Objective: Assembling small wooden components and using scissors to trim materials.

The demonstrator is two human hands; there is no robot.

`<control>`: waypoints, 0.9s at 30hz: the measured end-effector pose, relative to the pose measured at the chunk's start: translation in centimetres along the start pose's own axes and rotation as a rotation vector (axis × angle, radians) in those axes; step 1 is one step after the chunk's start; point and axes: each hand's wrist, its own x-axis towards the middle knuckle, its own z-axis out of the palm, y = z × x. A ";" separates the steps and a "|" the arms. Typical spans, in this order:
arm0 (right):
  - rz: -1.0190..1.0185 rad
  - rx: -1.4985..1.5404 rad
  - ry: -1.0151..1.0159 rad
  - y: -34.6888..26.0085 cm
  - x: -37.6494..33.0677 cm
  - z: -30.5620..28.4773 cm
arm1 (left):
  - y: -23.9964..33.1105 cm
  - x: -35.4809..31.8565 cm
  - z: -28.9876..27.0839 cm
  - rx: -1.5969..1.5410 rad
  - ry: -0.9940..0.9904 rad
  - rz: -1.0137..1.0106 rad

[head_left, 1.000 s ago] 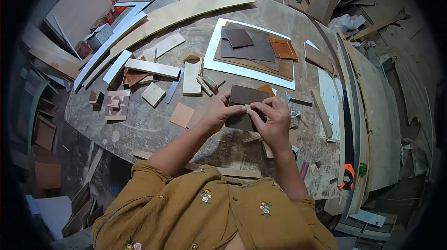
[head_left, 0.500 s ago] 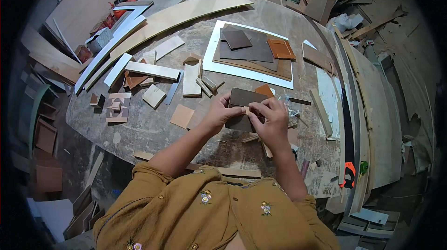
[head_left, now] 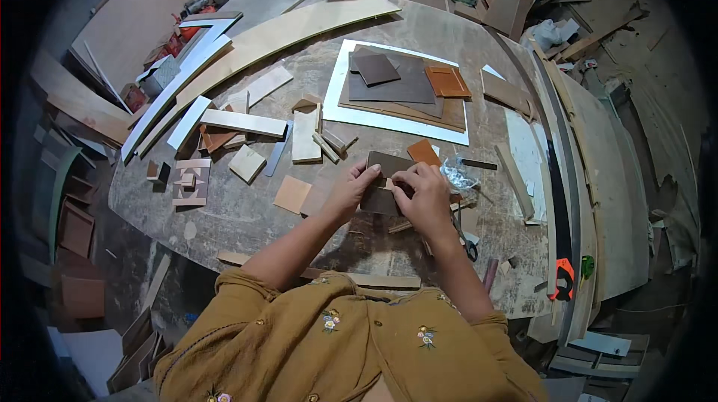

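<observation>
Held above the near part of the table is a dark brown rectangular board point(head_left: 389, 163). My left hand point(head_left: 354, 191) grips its left edge, thumb lying on the upper face. From the other side my right hand point(head_left: 428, 197) reaches over the board, thumb and fingertips pinched around a small pale wooden piece point(head_left: 389, 183) at its middle. The fingertips partly cover that piece, so its full shape is hidden. An orange-brown square point(head_left: 424, 151) rests just beyond the board. Beside my right wrist lie dark-handled scissors point(head_left: 469, 247).
Stacked dark and brown sheets lie on a white panel point(head_left: 336, 106) farther back. Wooden blocks point(head_left: 247, 163) and strips crowd the left, near a patterned square point(head_left: 191, 182). A clear plastic bag point(head_left: 458, 175) sits right of my hands. An orange-handled saw point(head_left: 562, 279) lies along the right edge.
My left thumb has drawn back leftward from the small pale piece onto the board. My right fingers stay at the piece. The scissors and plastic bag show more fully.
</observation>
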 end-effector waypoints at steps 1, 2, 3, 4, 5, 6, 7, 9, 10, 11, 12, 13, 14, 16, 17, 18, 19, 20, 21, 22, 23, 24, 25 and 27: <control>0.010 0.022 0.004 0.2 0.0 0.2 | 0.0 0.0 0.0 0.025 0.004 -0.004; 0.019 0.037 -0.005 0.3 0.0 0.2 | 0.2 -0.1 0.3 0.032 0.005 -0.002; 0.029 0.053 -0.014 0.4 0.1 0.2 | 0.0 0.0 0.1 0.034 0.003 -0.007; 0.033 0.076 -0.018 0.5 0.2 0.3 | -0.1 0.0 0.0 0.036 0.001 -0.012; 0.033 0.077 -0.018 0.4 0.3 0.2 | -0.3 0.2 0.0 0.046 0.000 0.013; 0.060 0.123 -0.033 0.3 0.3 0.0 | -0.3 0.3 -0.1 0.047 0.000 0.013; 0.087 0.170 -0.048 0.3 0.3 -0.1 | -0.4 0.4 -0.2 0.049 0.014 0.010; 0.082 0.262 -0.002 0.6 0.0 -0.1 | -0.3 0.7 -0.4 0.008 0.026 -0.001; 0.099 0.314 0.005 0.5 0.0 -0.4 | -0.3 0.9 -0.8 -0.028 0.035 -0.016; 0.051 0.283 0.034 0.5 -0.1 -0.8 | -0.4 1.1 -1.1 -0.064 0.044 -0.030; 0.074 0.269 0.050 0.7 -0.5 -0.9 | -0.4 1.2 -1.4 -0.057 0.074 -0.004; 0.102 0.249 0.072 1.0 -1.1 -1.2 | -0.6 1.7 -1.7 -0.060 0.094 0.009; 0.104 0.266 0.114 1.9 -1.7 -0.7 | -0.8 2.1 -2.1 -0.063 0.116 0.025; 0.252 0.375 0.121 2.8 -3.1 -0.5 | -0.8 2.6 -2.8 -0.079 0.099 0.041; 0.348 0.435 0.119 3.0 -3.6 -0.5 | -0.5 2.9 -2.9 -0.085 0.082 0.042; 0.418 0.516 0.119 3.2 -3.7 -0.4 | -0.3 3.2 -2.9 -0.054 0.091 0.049; 0.496 0.595 0.123 3.4 -4.0 -0.6 | 0.5 3.2 -2.4 0.014 0.136 0.011; 0.501 0.682 0.134 4.1 -4.3 -0.4 | 1.1 3.2 -2.0 0.082 0.179 -0.026; 0.531 0.753 0.130 4.7 -4.7 -0.4 | 1.2 3.3 -2.0 0.101 0.187 -0.029; 0.554 0.829 0.122 4.8 -4.7 -0.5 | 1.2 3.4 -1.9 0.084 0.173 0.056; 0.571 0.917 0.133 4.7 -4.8 -0.5 | 1.2 3.7 -2.0 0.123 0.177 0.082; 0.570 0.915 0.124 5.0 -5.0 -0.6 | 1.4 3.9 -2.1 0.161 0.180 0.108; 0.566 0.915 0.113 5.2 -5.0 -0.5 | 1.3 4.2 -2.3 0.179 0.166 0.134; 0.590 0.927 0.104 5.1 -5.3 -0.6 | 1.2 4.6 -2.7 0.244 0.177 0.123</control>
